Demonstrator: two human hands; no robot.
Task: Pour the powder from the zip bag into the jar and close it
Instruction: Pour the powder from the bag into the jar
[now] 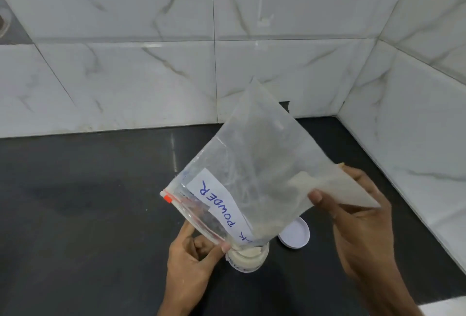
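Note:
A clear zip bag (252, 164) with a white label reading "POWDER" is tipped upside down, its red zip edge low at the left. The bag's open corner rests on the mouth of a small jar (248, 259) holding pale powder. My left hand (194, 260) pinches the bag's zip edge right beside the jar. My right hand (358, 222) grips the bag's raised bottom corner, where a small clump of powder still sits. The jar's white lid (295, 233) lies flat on the counter just right of the jar, partly under the bag.
The jar stands on a dark counter (88, 202) in a corner. White marble-look tiled walls (151, 76) close it off at the back and along the right side.

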